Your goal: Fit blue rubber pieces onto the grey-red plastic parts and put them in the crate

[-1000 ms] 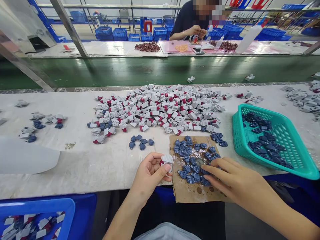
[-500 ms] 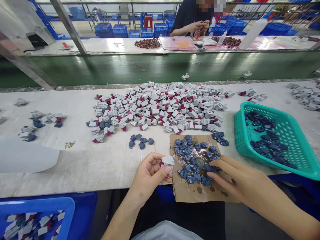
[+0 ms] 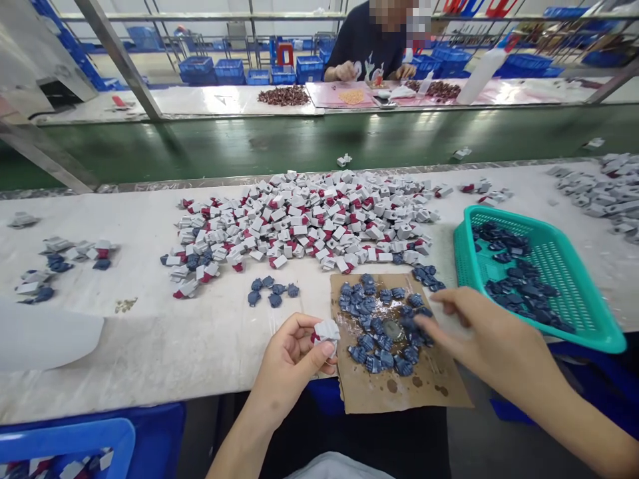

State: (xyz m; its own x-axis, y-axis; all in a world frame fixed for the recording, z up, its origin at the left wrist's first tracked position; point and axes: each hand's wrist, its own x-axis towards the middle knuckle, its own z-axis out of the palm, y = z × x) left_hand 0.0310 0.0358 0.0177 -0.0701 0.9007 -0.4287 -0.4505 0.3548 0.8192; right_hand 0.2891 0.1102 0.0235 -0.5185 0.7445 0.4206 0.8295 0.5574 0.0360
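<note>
In my left hand [image 3: 294, 362], closed at the left edge of the cardboard, is a small light grey plastic part [image 3: 327, 330] with a dark red piece on its side. My right hand [image 3: 484, 332] hovers over the cardboard's right side, slightly blurred, with thumb and forefinger apart and nothing visible between them. Close to its fingertips lie dark blue plastic pieces [image 3: 384, 341], spread over a wet, stained cardboard sheet [image 3: 414, 392]. Several more loose blue pieces [image 3: 275, 301] rest on the table left of the sheet.
A large heap of grey and red parts [image 3: 304, 219] lies behind the cardboard. At right stands a green basket [image 3: 594, 293] with dark blue pieces. A blue tray [image 3: 124, 439] sits low at left. Across the green conveyor [image 3: 224, 143], a co-worker [image 3: 369, 46] sits at another table.
My right hand has opened its fingers and lifted off the blue piece it was touching, moving slightly up and right. My left hand still holds the grey part. The camera view has shifted a little.
</note>
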